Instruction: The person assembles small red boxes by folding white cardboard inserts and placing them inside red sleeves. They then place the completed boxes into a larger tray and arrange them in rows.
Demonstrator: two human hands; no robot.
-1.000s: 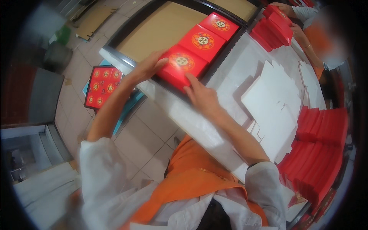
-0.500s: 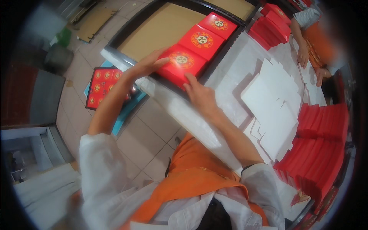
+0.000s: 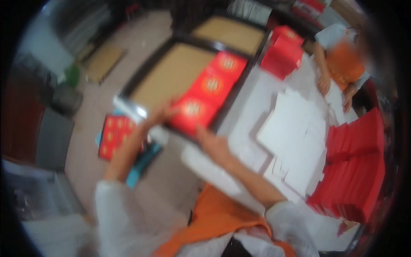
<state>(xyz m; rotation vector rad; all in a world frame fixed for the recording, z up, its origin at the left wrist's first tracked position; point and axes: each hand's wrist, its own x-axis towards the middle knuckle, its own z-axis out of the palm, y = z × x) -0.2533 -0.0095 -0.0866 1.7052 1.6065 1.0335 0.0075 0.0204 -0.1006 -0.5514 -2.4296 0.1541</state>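
Note:
Three red boxes with round gold-and-white emblems lie in a row along the right side of a dark-framed tray with a tan bottom [image 3: 173,70]. My left hand [image 3: 165,113] is at the left edge of the nearest red box [image 3: 191,115], its fingers over the rim. At the near right corner of that box is my right hand [image 3: 214,146], gripping it from the other side. Beyond lie the middle red box [image 3: 212,84] and the far red box [image 3: 229,63], apart from my hands. Motion blur softens my fingertips.
White flat card sheets [image 3: 295,137] lie on the white-covered table to the right, beside tall stacks of red boxes [image 3: 353,162]. A co-worker's hands [image 3: 324,84] are at the far right. More red boxes [image 3: 280,55] stand near a second tan-bottomed tray [image 3: 229,33]. A patterned red panel [image 3: 114,136] is low at left.
My view has tilted upward, so the tray and table sit lower in the picture, and it is blurrier. Both hands stay at the nearest red box, with little visible shift against it.

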